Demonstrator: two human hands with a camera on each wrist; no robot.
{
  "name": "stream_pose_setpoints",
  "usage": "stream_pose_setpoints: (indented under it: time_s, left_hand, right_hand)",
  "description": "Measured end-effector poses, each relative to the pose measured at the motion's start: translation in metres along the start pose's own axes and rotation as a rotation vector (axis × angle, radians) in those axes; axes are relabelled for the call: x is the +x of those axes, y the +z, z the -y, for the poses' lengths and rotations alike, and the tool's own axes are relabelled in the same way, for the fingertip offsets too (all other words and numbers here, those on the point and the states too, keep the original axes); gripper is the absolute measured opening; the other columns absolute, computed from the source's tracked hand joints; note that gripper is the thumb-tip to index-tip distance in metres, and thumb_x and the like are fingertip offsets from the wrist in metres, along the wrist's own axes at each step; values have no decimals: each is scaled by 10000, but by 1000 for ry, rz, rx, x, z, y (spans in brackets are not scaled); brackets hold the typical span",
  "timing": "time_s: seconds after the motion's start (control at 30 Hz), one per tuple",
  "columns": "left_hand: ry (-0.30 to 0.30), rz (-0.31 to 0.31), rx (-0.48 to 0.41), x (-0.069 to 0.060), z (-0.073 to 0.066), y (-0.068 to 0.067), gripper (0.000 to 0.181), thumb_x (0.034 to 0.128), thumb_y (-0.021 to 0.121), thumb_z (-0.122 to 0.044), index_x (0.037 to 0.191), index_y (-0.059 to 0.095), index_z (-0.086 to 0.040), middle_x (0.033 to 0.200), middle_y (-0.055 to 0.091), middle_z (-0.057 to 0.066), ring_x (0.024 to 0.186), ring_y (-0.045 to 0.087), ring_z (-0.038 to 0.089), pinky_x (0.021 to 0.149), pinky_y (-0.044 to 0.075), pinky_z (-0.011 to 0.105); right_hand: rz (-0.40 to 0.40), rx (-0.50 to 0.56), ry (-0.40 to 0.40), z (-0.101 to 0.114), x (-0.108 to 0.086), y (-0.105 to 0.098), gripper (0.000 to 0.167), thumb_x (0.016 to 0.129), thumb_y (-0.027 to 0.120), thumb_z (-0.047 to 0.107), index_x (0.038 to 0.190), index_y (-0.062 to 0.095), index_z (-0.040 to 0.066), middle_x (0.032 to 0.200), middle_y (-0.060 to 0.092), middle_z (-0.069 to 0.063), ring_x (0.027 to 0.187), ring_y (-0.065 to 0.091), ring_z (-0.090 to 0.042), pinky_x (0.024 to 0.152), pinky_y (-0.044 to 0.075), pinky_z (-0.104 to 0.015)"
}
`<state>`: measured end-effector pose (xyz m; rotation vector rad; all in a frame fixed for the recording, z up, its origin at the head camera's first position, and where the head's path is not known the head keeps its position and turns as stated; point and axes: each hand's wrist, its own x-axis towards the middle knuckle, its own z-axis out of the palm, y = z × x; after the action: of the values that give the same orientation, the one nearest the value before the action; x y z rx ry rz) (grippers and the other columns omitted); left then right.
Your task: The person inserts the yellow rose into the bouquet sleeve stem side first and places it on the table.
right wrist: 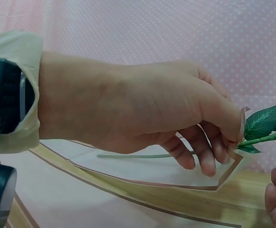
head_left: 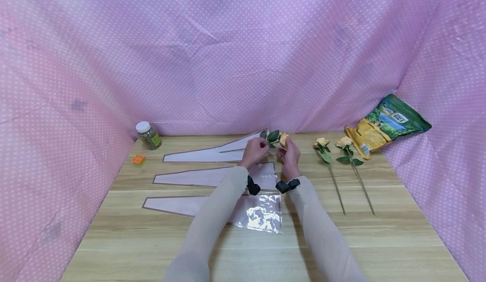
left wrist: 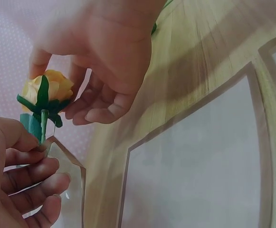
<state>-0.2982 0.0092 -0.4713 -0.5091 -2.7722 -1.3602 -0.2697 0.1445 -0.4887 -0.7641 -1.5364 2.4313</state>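
A yellow rose point(head_left: 283, 141) with green leaves lies along the farthest tapered flower sleeve point(head_left: 186, 156); its stem shows inside the sleeve. My left hand point(head_left: 255, 152) pinches the stem just below the bloom, at the sleeve's wide mouth, with its other fingers loosely bent. My right hand point(head_left: 290, 157) is at the bloom, with thumb and a finger on either side of it in the left wrist view. Two more flat sleeves, a middle one point(head_left: 190, 177) and a near one point(head_left: 174, 204), lie closer to me. The near one has a shiny clear end.
Two yellow roses, one point(head_left: 330, 172) beside the other point(head_left: 357, 170), lie to the right. A green and yellow bag point(head_left: 391, 122) leans at the back right corner. A white-capped jar point(head_left: 149, 135) and an orange block point(head_left: 138, 159) stand at left. Pink dotted cloth point(head_left: 243, 54) surrounds the table.
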Motion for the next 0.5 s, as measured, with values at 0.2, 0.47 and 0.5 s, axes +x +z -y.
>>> stream_pose_setpoints:
  time_s: [0.2,0.47,0.5]
  left_hand:
    - [-6,-3,-5,2,-2,1,137,913,619,-91,799,691,-64,772,662,53,715,546,135,615,405,194]
    - [3,1,-2,1,-3,1,135,911,610,-89,827,709,-54,797,686,66,710,550,133,616,413,199]
    - [2,6,-8,1,-3,1,133,912,609,-90,836,712,-52,797,686,64,707,550,132,612,416,200]
  right_hand:
    - [29,2,-16,-2,2,1,252,1007,545,431,934,562,190,739,626,37,620,590,-92,545,443,-209]
    - [94,2,-23,-8,3,3,239,1025,523,401,935,545,181,655,611,56,564,543,-67,538,397,-199]
    - [99,8,-26,-8,2,3,237,1026,525,393,931,548,176,651,604,56,561,535,-69,539,394,-203]
